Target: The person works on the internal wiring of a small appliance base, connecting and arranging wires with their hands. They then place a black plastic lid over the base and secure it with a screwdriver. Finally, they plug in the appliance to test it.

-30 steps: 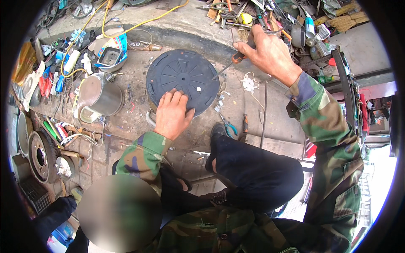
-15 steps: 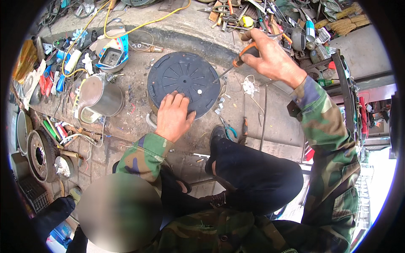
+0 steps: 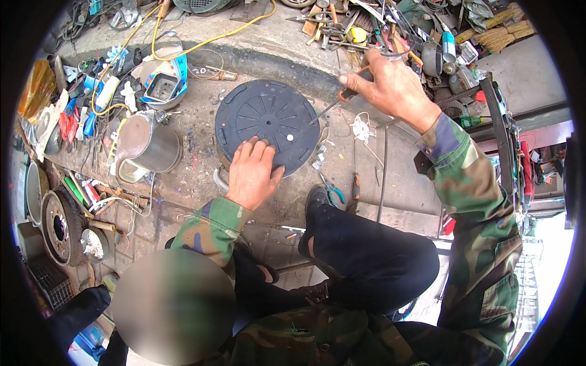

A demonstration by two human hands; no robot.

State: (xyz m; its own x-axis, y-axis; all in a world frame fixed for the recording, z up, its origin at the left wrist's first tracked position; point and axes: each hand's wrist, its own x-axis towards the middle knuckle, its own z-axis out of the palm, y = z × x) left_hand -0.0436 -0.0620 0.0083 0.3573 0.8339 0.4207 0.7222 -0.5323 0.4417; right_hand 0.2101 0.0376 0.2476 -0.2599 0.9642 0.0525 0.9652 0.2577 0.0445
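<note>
A round black plastic base (image 3: pixel 244 110) with radial grooves lies face up in front of me, on a body mostly hidden beneath it. A pale loop like a handle (image 3: pixel 220 179) shows at its near left. My left hand (image 3: pixel 251 174) rests on the near part of the base, fingers stretched over it. My right hand (image 3: pixel 397 88) grips a screwdriver (image 3: pixel 331 111) by its orange and black handle. The screwdriver slants down to the left, its tip at the base's right rim. A small white round spot (image 3: pixel 289 138) shows on the base.
Left of the base stands a metal pot (image 3: pixel 149 143). Blue-handled pliers (image 3: pixel 332 190) and another screwdriver (image 3: pixel 356 185) lie to the near right. Tools and parts (image 3: pixel 360 27) are heaped at the back right. A yellow cable (image 3: pixel 213 38) crosses the back. Another person's leg (image 3: pixel 82 311) shows lower left.
The right hand has shifted its grip on the screwdriver handle, the thumb now stretched out to the left. The tip stays at the rim. My left hand has barely moved.
</note>
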